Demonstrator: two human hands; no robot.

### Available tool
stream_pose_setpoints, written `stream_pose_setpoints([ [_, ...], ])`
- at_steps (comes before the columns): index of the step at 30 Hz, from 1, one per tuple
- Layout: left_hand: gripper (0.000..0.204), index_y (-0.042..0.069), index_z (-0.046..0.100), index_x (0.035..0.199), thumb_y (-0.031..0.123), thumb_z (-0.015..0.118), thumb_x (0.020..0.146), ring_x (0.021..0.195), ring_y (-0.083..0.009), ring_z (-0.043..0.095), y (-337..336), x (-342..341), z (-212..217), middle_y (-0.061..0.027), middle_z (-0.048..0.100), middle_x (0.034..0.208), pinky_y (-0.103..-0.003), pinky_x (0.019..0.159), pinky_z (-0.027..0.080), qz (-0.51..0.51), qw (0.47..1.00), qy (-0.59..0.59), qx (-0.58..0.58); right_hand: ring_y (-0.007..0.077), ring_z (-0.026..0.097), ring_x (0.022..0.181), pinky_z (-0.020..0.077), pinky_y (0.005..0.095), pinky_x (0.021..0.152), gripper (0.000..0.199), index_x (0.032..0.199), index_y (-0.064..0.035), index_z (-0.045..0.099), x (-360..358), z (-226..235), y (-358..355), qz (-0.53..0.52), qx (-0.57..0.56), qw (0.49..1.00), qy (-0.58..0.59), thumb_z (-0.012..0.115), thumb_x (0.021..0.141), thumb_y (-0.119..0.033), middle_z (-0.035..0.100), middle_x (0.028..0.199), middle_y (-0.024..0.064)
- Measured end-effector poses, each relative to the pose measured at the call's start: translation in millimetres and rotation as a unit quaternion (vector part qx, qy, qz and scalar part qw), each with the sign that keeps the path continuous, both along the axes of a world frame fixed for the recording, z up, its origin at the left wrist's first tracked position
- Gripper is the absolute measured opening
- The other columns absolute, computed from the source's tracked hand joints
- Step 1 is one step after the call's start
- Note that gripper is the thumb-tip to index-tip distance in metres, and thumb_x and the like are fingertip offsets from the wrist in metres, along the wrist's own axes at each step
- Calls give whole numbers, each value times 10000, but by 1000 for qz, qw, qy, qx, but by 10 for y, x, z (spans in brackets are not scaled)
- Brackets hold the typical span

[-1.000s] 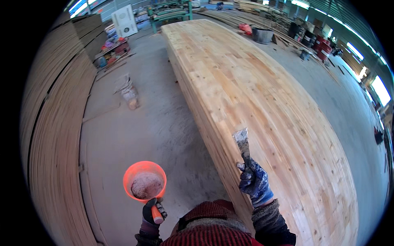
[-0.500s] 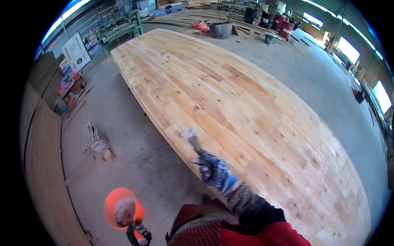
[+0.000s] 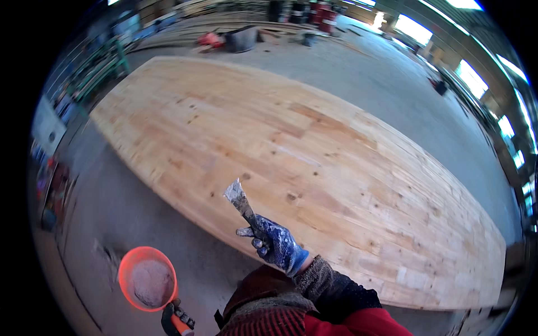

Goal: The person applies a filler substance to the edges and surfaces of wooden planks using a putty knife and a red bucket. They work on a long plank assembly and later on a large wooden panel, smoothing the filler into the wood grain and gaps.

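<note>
My right hand, in a blue and white knit glove, is closed around the handle of a putty knife. The knife's blade points up and to the left, with pale filler smeared on it, over the near edge of a large jointed wood panel. Low on the left, my left hand in a dark glove grips the handle of an orange dipper. Pinkish-grey putty lies inside the dipper. Knots and small dark spots dot the panel's surface.
A dark tub and a red bundle stand on the floor beyond the panel. Red drums and stacked boards are farther back. A green metal frame is at the far left.
My view has turned to the right, so the panel lies more crosswise. The putty knife stays in my right hand, its blade now sharper in view. The dipper remains in my left hand.
</note>
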State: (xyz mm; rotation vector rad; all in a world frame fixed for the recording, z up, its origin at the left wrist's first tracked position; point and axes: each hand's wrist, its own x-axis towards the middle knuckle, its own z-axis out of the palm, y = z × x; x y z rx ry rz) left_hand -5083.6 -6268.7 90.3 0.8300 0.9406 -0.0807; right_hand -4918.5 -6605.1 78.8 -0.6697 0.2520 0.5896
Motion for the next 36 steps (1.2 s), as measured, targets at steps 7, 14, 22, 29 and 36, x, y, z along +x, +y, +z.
stream_pose_setpoints([
  [7, 337, 36, 546, 1162, 253, 572, 905, 508, -197, 530, 728, 1214, -341, -39, 525, 656, -402, 481, 449, -245, 950, -140, -133, 39, 445, 618, 358, 157, 504, 427, 1415, -130, 414, -33, 31, 197, -124, -117, 981, -91, 454, 1009, -258, 645, 1096, 105],
  [14, 145, 62, 561, 949, 157, 621, 857, 544, -158, 565, 298, 2222, -39, -34, 540, 661, -298, 474, 480, -414, 900, -105, -91, 57, 506, 654, 378, 170, 530, 437, 1378, -31, 436, 104, 314, 463, -224, -272, 929, -116, 464, 948, -101, 671, 1065, 110],
  [22, 222, 12, 587, 977, 150, 676, 828, 617, -131, 584, 304, 3214, 113, -34, 593, 774, -286, 552, 491, -586, 795, -155, 24, 73, 545, 571, 391, 178, 497, 491, 1372, -38, 472, 585, 705, 1413, -207, -300, 931, -28, 493, 979, -332, 696, 982, 107],
  [29, 345, 28, 561, 1135, 111, 688, 826, 788, -112, 598, 687, 3499, 7, -25, 610, 897, -288, 661, 500, -617, 768, -172, 10, 52, 567, 648, 432, 180, 536, 451, 1392, -88, 462, 1076, 731, 2049, -185, -267, 946, -17, 482, 1000, -311, 680, 1046, 52],
  [36, 340, 40, 559, 1140, 96, 686, 830, 783, -88, 556, 700, 3440, 50, 3, 588, 900, -271, 671, 471, -631, 751, -179, 76, 74, 542, 610, 416, 196, 507, 448, 1387, -47, 458, 1111, 695, 2202, -163, -235, 958, -28, 475, 1006, -281, 676, 978, 58],
])
